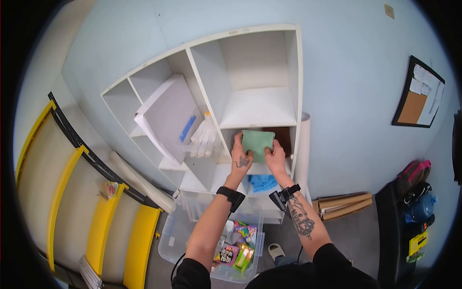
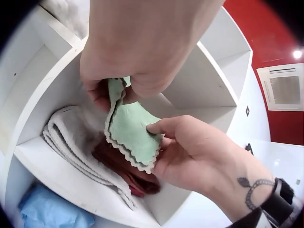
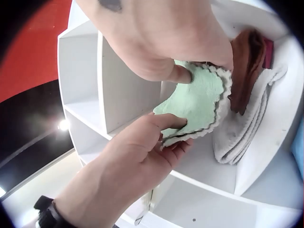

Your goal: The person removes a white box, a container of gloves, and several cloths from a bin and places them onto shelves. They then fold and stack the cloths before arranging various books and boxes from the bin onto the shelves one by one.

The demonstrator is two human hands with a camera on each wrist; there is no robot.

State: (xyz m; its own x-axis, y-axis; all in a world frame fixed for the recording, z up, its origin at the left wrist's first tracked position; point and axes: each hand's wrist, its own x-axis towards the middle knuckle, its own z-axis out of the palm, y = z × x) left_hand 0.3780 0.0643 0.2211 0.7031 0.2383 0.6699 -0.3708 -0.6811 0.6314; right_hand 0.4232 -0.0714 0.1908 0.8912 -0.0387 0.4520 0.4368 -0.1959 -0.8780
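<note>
In the head view a folded pale green cloth (image 1: 258, 144) with a scalloped edge is held up at the opening of a shelf compartment. My left hand (image 1: 240, 156) pinches its left side, thumb on the face of the cloth. At the other side my right hand (image 1: 275, 160) grips it, thumb in front and fingers behind. The left wrist view shows the cloth's layers bent between both hands. Below and behind it, a folded grey-white towel (image 2: 71, 142) and a brown cloth (image 2: 128, 166) lie on the compartment floor.
The white cubby shelf (image 1: 299, 72) leans close ahead. Bright blue crumpled material (image 1: 262, 183) sits in the compartment below. To the left are a white box (image 1: 166, 115) and white gloves (image 1: 206, 137). A clear bin (image 1: 168, 236) of colourful packets stands on the floor.
</note>
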